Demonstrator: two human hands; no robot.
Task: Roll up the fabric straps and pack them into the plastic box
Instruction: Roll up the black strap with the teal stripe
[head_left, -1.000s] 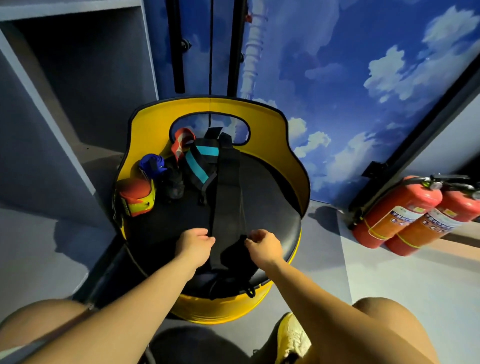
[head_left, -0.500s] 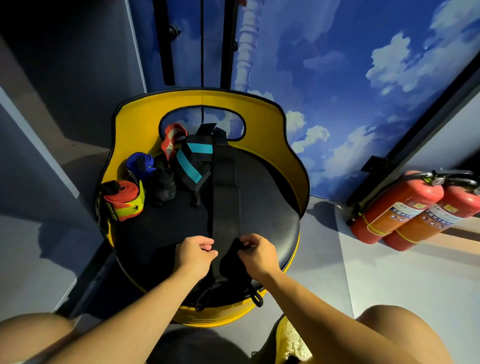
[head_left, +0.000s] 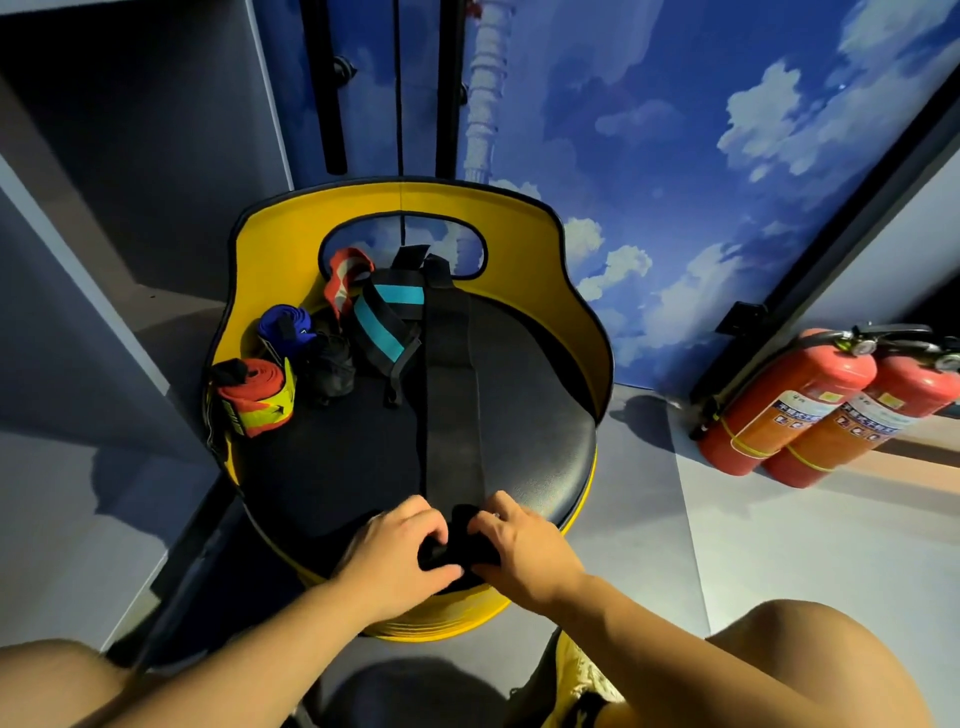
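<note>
Item: long black strap (head_left: 451, 395), being laid flat down the middle of the frame across the black padded seat (head_left: 530, 426) of a yellow tub chair (head_left: 270, 249); its far end is being draped toward the cut-out in the chair back, upper centre; its near end, lower centre, is being gathered into a small dark roll between two hands.

Left hand (head_left: 395, 551): being held at lower centre, fingers curled narrow and pinching the left side of the rolled end; right hand (head_left: 524, 545): being held just beside it, fingers curled likewise round the right side of the roll; both hands are being rested on the near edge of the seat.

Other straps, left of centre: a rolled red and yellow strap (head_left: 257, 397) being kept upright at the seat's left edge; a rolled blue strap (head_left: 285, 325) just behind it; a black bundle (head_left: 332, 366) beside these; a black strap with teal stripe (head_left: 382, 327) being left unrolled, touching the long strap; a red and grey strap (head_left: 345, 275) being propped against the chair back.

Surroundings: two red fire extinguishers (head_left: 810, 405) being stored on the floor, right of the frame, against a sky-painted wall (head_left: 701, 130); the plastic box cannot be told.
</note>
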